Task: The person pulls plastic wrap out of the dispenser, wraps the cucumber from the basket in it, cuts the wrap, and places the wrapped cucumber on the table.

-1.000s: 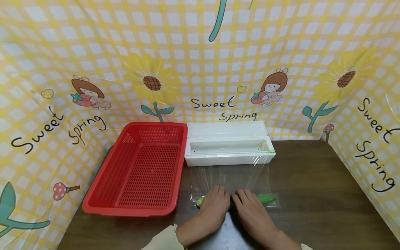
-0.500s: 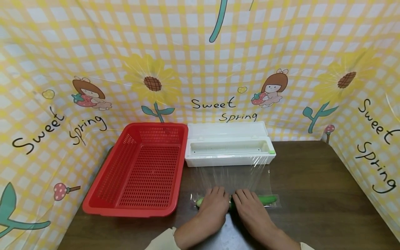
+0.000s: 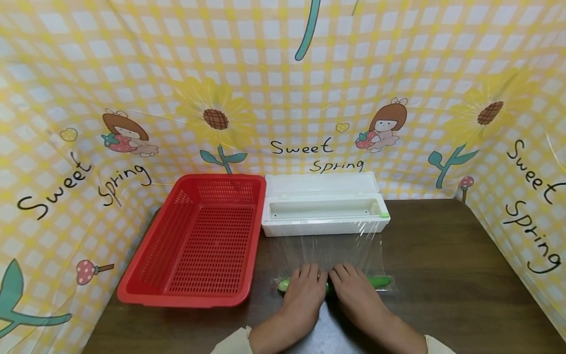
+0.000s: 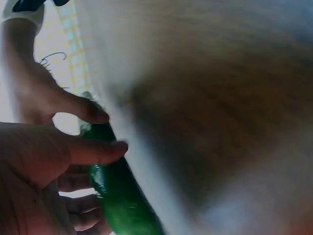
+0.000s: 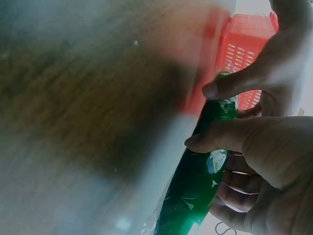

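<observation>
A long green cucumber [image 3: 381,281] lies crosswise near the front of the table, with clear cling film around it. My left hand [image 3: 305,297] holds its left part, and my right hand [image 3: 357,297] grips it just right of the middle. In both wrist views the thumbs lie on the near side of the cucumber [image 4: 122,200], while the other fingers reach round the far side. Glossy, creased film shows on the cucumber [image 5: 188,196] in the right wrist view. From it a sheet of cling film [image 3: 331,248] stretches back to the white film dispenser [image 3: 325,227], whose lid is up.
To the left of the dispenser stands a red perforated basket [image 3: 208,246] with nothing in it. A green slider [image 3: 384,215] sits at the dispenser's right end. Behind the brown table [image 3: 460,265] hangs a yellow checked cloth [image 3: 287,98].
Both hands keep their hold on the cucumber and shift only slightly. The film's left edge by the cucumber has drawn in a little to the right.
</observation>
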Motion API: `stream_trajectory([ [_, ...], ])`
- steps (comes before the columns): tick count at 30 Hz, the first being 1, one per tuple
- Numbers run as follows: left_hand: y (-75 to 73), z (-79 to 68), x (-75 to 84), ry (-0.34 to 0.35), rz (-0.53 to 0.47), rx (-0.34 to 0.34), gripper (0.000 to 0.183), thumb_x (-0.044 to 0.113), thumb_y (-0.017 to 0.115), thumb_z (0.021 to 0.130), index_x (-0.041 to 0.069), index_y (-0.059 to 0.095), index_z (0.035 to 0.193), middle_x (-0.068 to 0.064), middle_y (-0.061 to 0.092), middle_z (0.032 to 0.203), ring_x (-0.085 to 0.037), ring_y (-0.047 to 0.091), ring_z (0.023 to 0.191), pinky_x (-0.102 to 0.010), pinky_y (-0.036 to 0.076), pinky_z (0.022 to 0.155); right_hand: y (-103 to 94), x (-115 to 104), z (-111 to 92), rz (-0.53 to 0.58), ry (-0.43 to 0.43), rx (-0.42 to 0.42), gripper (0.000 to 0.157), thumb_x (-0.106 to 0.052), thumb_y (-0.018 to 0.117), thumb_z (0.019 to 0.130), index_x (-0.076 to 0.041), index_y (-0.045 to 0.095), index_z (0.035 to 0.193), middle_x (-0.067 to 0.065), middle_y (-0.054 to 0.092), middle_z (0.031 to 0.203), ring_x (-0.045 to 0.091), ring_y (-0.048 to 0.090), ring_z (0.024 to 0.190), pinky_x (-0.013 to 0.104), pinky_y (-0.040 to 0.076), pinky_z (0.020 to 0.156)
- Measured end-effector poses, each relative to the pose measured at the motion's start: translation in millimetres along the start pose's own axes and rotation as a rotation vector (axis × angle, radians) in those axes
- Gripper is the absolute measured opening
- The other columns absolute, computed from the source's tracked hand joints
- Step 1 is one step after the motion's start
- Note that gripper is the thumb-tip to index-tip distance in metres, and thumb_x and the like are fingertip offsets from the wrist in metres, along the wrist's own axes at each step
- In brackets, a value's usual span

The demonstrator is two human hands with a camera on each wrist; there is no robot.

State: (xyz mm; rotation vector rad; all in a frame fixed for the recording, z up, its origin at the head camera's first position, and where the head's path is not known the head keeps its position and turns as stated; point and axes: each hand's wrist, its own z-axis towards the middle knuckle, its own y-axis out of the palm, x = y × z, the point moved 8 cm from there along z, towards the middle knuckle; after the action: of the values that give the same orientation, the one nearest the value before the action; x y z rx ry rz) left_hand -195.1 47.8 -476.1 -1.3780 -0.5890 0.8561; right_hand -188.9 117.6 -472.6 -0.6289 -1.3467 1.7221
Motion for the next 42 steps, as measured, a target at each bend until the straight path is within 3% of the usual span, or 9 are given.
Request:
stream_trajectory([
  [6, 3.6, 2.8, -0.5, 0.006, 0.069, 0.037, 0.019, 0.018, 0.069, 0.082, 0.017, 0.060, 0.099, 0.001, 0.052, 0.091, -0.015, 0.047, 0.085, -0.028, 0.039, 0.070, 1.8, 0.4, 0.5, 0.010, -0.008, -0.012, 0.032, -0.007, 0.072, 0.071, -0.008, 0.060, 0.100, 0.004, 0.057, 0.098, 0.020, 0.053, 0.093, 0.036, 0.051, 0.077],
  [18, 6.9, 10.4, -11.8, -0.017, -0.044, -0.076, 0.031, 0.016, 0.076, 0.078, 0.015, 0.067, 0.107, 0.000, 0.059, 0.097, -0.016, 0.054, 0.092, -0.033, 0.048, 0.077, 1.5, 0.5, -5.7, 0.051, 0.028, -0.009, 0.047, -0.008, 0.070, 0.075, -0.007, 0.055, 0.119, 0.009, 0.053, 0.117, 0.026, 0.051, 0.105, 0.041, 0.045, 0.086],
  [24, 1.7, 11.2, -15.9, -0.014, -0.076, -0.052, 0.034, 0.017, 0.079, 0.072, 0.013, 0.068, 0.104, 0.000, 0.060, 0.093, -0.016, 0.054, 0.088, -0.031, 0.049, 0.075, -0.4, 0.6, -3.8, 0.063, 0.015, 0.044, 0.040, -0.003, 0.062, 0.074, -0.008, 0.055, 0.112, 0.006, 0.051, 0.107, 0.024, 0.049, 0.095, 0.039, 0.045, 0.081],
  [31, -1.3, 12.0, -16.0, -0.014, -0.103, -0.075, 0.036, 0.011, 0.077, 0.068, 0.012, 0.066, 0.102, 0.000, 0.059, 0.092, -0.017, 0.054, 0.088, -0.031, 0.048, 0.074, -0.4, 0.2, -2.7, -0.015, -0.008, 0.079, 0.036, 0.003, 0.061, 0.072, -0.008, 0.055, 0.106, 0.005, 0.053, 0.101, 0.023, 0.050, 0.091, 0.035, 0.043, 0.075],
  [38, 3.3, 10.7, -14.8, -0.061, -0.148, -0.128, 0.045, 0.014, 0.076, 0.073, 0.011, 0.064, 0.116, -0.003, 0.061, 0.105, -0.020, 0.055, 0.100, -0.037, 0.047, 0.084, -2.0, 1.7, -0.9, 0.004, 0.018, 0.085, 0.036, 0.005, 0.066, 0.071, -0.010, 0.059, 0.103, 0.004, 0.057, 0.098, 0.023, 0.053, 0.089, 0.036, 0.048, 0.075],
  [42, 1.9, 7.9, -12.1, -0.082, -0.131, -0.101, 0.049, 0.022, 0.072, 0.081, 0.010, 0.060, 0.126, -0.006, 0.059, 0.118, -0.022, 0.054, 0.110, -0.042, 0.043, 0.090, -3.2, 3.5, 1.9, 0.026, 0.035, 0.069, 0.036, 0.007, 0.064, 0.071, -0.010, 0.061, 0.104, 0.004, 0.059, 0.098, 0.024, 0.054, 0.090, 0.036, 0.049, 0.079],
])
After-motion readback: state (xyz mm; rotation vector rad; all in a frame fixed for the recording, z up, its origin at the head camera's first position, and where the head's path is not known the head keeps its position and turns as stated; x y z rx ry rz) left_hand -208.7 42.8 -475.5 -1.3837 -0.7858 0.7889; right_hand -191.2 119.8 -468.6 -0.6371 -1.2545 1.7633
